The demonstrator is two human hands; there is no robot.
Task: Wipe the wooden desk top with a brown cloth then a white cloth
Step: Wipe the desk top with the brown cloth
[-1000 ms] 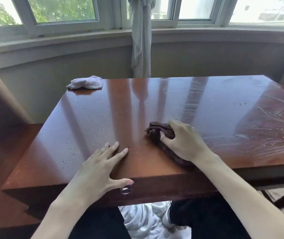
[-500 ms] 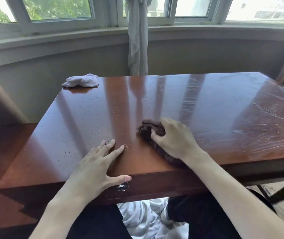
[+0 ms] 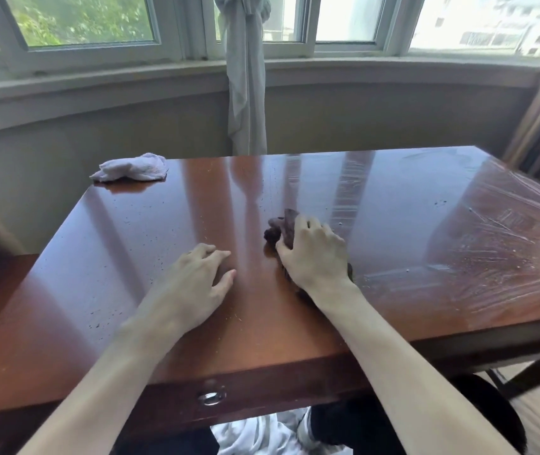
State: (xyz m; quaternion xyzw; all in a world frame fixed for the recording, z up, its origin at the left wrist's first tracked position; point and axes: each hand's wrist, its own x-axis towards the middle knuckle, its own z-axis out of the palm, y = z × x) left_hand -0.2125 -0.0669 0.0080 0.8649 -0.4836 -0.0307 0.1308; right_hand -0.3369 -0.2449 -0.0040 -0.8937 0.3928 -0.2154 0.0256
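Farther up the desk top (image 3: pixel 150 244) now: bunched brown cloth (image 3: pixel 281 229), gripped by right hand (image 3: pixel 314 257).

I can't read any text, labels, brands, numbers or signs here: nothing legible on the tabletop (image 3: pixel 393 198), the white cloth (image 3: pixel 131 168) or the brown cloth (image 3: pixel 281 229). Buildings through the window (image 3: pixel 478 24) are too washed out to show lettering.
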